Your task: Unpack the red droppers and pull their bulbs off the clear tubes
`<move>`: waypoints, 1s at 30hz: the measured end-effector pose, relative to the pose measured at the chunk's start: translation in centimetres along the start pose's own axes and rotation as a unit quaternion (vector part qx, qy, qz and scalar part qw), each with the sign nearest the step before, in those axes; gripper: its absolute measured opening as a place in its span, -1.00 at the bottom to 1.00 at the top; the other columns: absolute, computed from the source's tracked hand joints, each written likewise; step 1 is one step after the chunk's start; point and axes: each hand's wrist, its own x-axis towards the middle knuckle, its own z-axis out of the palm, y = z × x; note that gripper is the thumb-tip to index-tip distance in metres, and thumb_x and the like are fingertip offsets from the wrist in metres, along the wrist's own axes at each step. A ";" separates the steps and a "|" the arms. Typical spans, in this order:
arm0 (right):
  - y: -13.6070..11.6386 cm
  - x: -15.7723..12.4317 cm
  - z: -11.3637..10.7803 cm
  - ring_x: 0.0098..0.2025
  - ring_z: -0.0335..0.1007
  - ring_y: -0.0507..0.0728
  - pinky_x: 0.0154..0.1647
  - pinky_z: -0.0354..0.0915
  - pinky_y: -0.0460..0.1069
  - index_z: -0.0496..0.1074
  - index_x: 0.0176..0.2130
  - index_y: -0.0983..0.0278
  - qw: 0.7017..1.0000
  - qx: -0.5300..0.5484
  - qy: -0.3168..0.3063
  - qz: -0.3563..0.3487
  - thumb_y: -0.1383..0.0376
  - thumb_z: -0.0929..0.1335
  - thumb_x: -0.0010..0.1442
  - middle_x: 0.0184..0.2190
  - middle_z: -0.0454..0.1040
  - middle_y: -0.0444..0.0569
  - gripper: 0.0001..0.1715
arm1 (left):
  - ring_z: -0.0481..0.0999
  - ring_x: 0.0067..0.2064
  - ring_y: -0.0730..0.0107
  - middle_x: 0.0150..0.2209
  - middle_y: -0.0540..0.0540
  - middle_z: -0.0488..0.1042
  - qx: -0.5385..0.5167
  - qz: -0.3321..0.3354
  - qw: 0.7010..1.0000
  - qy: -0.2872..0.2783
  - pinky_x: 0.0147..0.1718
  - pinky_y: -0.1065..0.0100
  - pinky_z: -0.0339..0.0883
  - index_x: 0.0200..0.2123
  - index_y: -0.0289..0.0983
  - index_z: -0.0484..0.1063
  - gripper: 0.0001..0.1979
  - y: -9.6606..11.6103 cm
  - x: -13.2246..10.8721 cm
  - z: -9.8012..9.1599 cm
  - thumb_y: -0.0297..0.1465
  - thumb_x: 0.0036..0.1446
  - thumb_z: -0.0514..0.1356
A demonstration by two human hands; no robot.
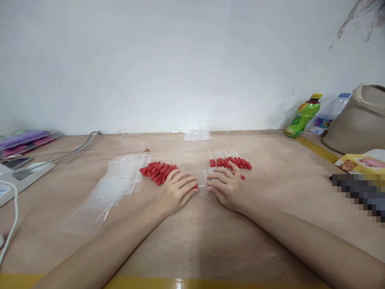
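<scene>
Several thin clear sticks (202,178) lie side by side on the brown table between my hands. My left hand (178,189) rests at their left end, fingers extended over them, with a bit of red showing by its fingertips. Over the right end lies my right hand (227,185), its fingers spread. A pile of red-tipped pieces (156,171) sits just left of my left hand. Behind my right hand, a row of red-tipped sticks (231,161) points away toward the wall. Overlapping clear plastic bags (116,182) lie to the left.
Another clear bag (197,135) lies near the wall. At the right stand a green bottle (303,116), a clear bottle (329,114) and a beige bag (357,120), with a pixelated dark object (359,194) in front. Cables and a white power strip (27,178) are at the left.
</scene>
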 end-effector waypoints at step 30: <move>-0.5 0.4 0.4 -0.08 0.36 0.10 0.22 -0.11 0.25 0.45 -0.24 0.22 0.994 0.069 -0.035 -0.077 0.31 0.24 0.20 -0.31 0.54 -0.10 -0.80 | 0.43 -0.04 0.31 -0.12 -0.05 0.49 0.024 0.118 0.992 0.027 0.04 0.13 0.24 -0.10 -0.26 0.35 -0.73 -0.2 0.0 0.6 -0.42 0.09 0.17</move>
